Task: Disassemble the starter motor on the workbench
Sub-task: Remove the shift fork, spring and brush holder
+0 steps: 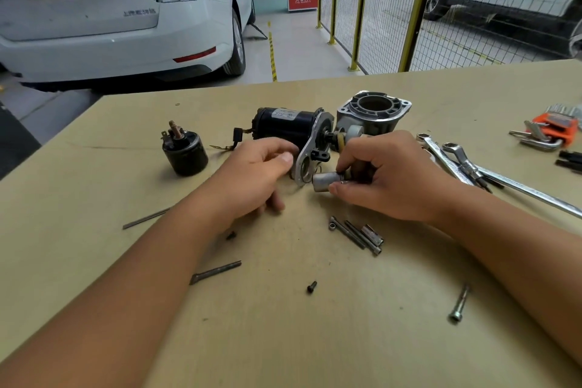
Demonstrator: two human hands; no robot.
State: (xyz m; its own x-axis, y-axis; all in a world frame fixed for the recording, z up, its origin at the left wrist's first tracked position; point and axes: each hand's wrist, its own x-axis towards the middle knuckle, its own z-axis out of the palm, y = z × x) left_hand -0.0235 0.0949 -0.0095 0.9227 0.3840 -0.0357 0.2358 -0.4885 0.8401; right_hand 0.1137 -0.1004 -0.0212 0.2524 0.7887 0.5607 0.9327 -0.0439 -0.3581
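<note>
Workshop bay, white car (119,9) parked behind the tan counter (283,340) and a yellow-framed mesh fence (393,9) to the right. Starter motor (285,125) lies on its side near the counter's middle, black body to the left, metal end plate (310,151) facing my right. My left hand (256,172) rests against the motor body with fingers curled round it — thumb up near the plate. My right hand (382,173) pinches a small silver cylinder (326,181) just beside the plate's lower edge, thumb below, fingertips on top. Grey aluminium housing (370,113) sits upright directly behind the motor. Black solenoid (185,151) stands apart on the left. Loose bolts (356,235) lie near my right wrist — others are scattered nearer me. Wrenches (466,164) and an orange hex key set (549,132) lie on the right.
</note>
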